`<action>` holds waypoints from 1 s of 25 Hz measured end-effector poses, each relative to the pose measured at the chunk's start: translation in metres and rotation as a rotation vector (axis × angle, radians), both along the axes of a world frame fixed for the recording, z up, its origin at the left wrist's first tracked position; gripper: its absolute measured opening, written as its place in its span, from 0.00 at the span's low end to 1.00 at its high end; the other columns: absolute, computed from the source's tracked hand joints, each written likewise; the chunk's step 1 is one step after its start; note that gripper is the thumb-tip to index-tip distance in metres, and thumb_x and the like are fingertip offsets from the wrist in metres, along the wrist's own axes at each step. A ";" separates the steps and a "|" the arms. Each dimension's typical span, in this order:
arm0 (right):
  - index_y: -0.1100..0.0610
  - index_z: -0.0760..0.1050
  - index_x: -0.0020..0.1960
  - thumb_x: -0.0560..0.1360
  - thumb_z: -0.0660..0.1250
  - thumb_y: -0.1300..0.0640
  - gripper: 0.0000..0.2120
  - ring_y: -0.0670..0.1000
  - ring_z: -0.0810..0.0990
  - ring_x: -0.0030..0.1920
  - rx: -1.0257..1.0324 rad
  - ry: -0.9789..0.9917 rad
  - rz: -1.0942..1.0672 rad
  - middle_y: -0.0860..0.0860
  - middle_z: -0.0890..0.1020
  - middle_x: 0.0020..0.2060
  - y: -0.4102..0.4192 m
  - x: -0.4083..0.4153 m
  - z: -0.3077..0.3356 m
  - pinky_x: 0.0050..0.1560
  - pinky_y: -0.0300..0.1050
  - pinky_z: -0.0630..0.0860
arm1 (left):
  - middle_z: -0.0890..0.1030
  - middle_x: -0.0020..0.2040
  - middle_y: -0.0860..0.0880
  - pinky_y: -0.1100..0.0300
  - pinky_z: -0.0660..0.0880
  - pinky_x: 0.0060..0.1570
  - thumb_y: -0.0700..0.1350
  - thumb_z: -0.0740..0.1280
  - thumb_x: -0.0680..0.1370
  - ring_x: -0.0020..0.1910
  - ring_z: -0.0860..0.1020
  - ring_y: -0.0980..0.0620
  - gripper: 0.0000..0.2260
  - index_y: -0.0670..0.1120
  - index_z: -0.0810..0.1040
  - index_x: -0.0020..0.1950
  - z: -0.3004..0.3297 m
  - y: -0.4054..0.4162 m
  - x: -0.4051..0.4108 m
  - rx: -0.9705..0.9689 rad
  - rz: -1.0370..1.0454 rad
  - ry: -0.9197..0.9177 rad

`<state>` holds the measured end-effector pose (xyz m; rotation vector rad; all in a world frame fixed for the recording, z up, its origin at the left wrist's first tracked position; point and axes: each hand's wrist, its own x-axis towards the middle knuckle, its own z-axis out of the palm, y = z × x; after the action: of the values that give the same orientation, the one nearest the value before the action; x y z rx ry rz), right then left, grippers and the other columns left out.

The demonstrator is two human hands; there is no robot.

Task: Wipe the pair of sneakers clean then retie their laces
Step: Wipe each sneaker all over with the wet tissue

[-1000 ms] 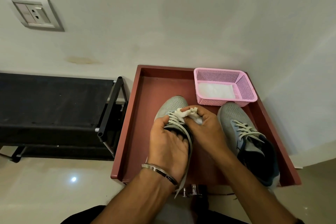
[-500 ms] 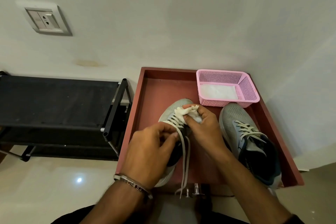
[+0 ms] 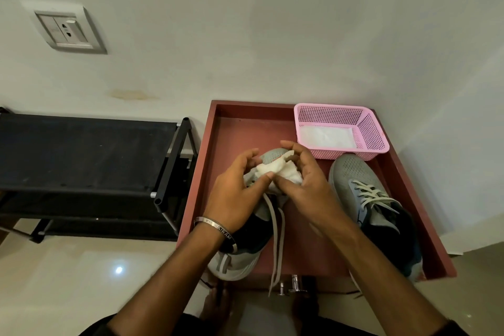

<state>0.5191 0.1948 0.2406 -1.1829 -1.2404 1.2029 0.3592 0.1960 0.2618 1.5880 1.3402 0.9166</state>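
Head view, single frame. Item: left sneaker (image 3: 245, 251), grey knit upper, dark collar, pale sole, lying in a red-brown tray (image 3: 305, 248); toe toward the wall, heel toward the person, long axis running away from the viewer. Its laces (image 3: 278, 237), flat and off-white, hang loose past the tray's near edge, untied.

Item: cloth (image 3: 275, 170), cream, soft and crumpled, bunched over the toe end of that sneaker. Left hand (image 3: 240, 188) comes at it from the left, thumb and curled fingers pinching one side of the wad; right hand (image 3: 305, 185) grips the other side, fingers curled over the top. Both hands lie equally near the cloth, directly above the forefoot. Judged step: regathering the cloth for wiping, with the shoe directly beneath and needing strokes along its length, toe to heel.

Item: right sneaker (image 3: 362, 199), same grey mesh, laces crossed through the eyelets, ends trailing loose; lies just right of the right forearm, parallel to its mate, untouched.

Item: pink basket (image 3: 373, 142), perforated plastic, rectangular, at the tray's far right corner, white folded material inside.

Also: black shoe rack (image 3: 90, 161) left of the tray; metal bangle (image 3: 215, 228) on the left wrist.
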 end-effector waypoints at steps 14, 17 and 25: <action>0.61 0.78 0.59 0.67 0.72 0.62 0.20 0.54 0.85 0.51 -0.125 0.310 -0.058 0.56 0.86 0.50 -0.001 -0.013 0.015 0.51 0.45 0.81 | 0.84 0.49 0.42 0.50 0.82 0.48 0.34 0.72 0.73 0.48 0.83 0.43 0.11 0.41 0.78 0.54 0.002 0.015 -0.005 -0.124 0.031 -0.495; 0.61 0.80 0.54 0.71 0.71 0.65 0.12 0.49 0.86 0.43 -0.106 0.265 -0.098 0.54 0.87 0.44 -0.001 -0.011 0.019 0.40 0.38 0.80 | 0.86 0.44 0.44 0.58 0.82 0.40 0.35 0.72 0.74 0.42 0.85 0.48 0.11 0.39 0.77 0.56 0.004 0.016 -0.005 -0.183 0.101 -0.609; 0.58 0.81 0.52 0.74 0.69 0.66 0.08 0.45 0.83 0.37 -0.092 0.186 -0.158 0.51 0.86 0.40 -0.001 -0.013 0.017 0.34 0.35 0.77 | 0.85 0.34 0.50 0.64 0.79 0.28 0.39 0.71 0.76 0.31 0.82 0.55 0.06 0.41 0.82 0.53 0.005 0.014 -0.003 -0.110 0.162 -0.482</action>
<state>0.5062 0.1937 0.2575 -1.1835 -0.9445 1.2327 0.3562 0.2097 0.2669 1.0929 1.1580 1.2110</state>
